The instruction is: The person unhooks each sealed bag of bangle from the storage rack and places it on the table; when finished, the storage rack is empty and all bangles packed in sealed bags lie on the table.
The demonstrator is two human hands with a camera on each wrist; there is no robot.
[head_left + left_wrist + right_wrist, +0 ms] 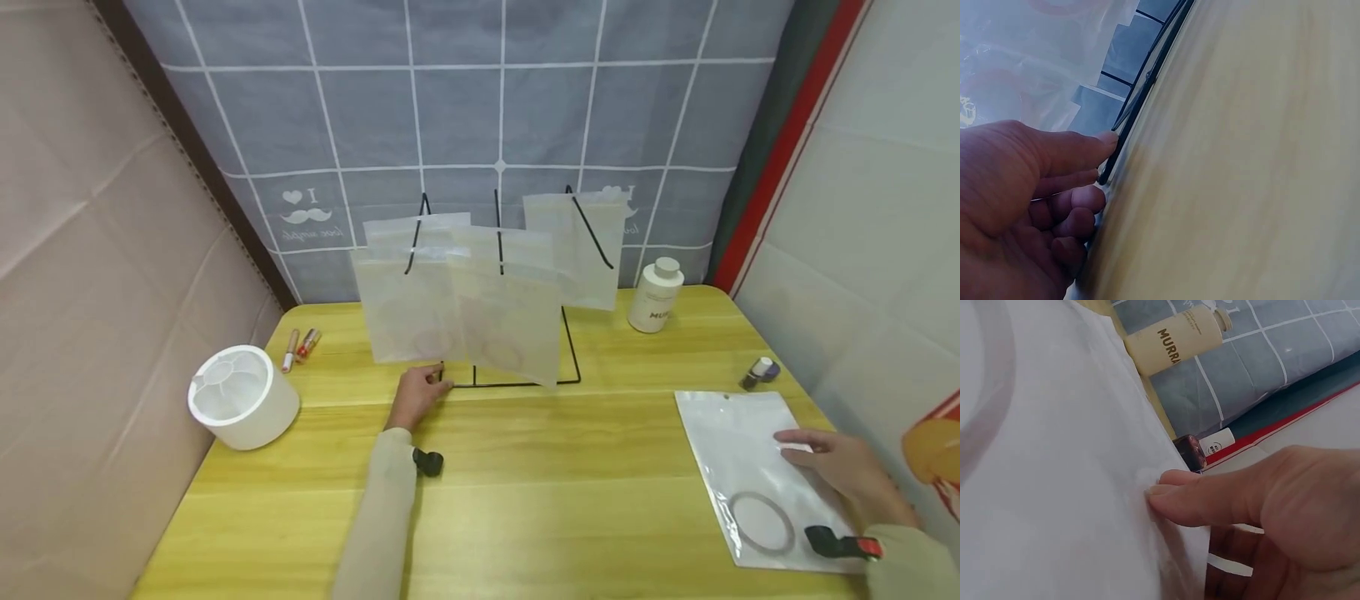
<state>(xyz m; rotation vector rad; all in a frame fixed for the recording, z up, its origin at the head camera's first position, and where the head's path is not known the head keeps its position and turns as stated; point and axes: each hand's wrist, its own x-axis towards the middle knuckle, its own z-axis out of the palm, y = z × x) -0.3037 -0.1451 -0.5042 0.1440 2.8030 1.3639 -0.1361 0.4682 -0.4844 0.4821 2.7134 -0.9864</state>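
A black wire rack (525,383) stands at the back of the yellow wooden table (540,492), with several translucent plastic bags (465,292) hanging on it. My left hand (431,385) is at the rack's front left corner. In the left wrist view, the left hand (1100,162) has its thumb on the base wire (1147,81) and its fingers curled under, pinching it. A white flat bag (742,450) with a ring (761,521) inside lies at the right. My right hand (787,442) holds the bag's right edge. The right wrist view shows the thumb (1210,500) pressed on the bag (1054,487).
A cream bottle (656,296) stands behind the rack's right side, also seen as the bottle (1175,337). A small dark vial (759,372) lies near the bag. A white round container (240,398) and two small tubes (298,346) sit at the left. A grey checked cloth hangs behind.
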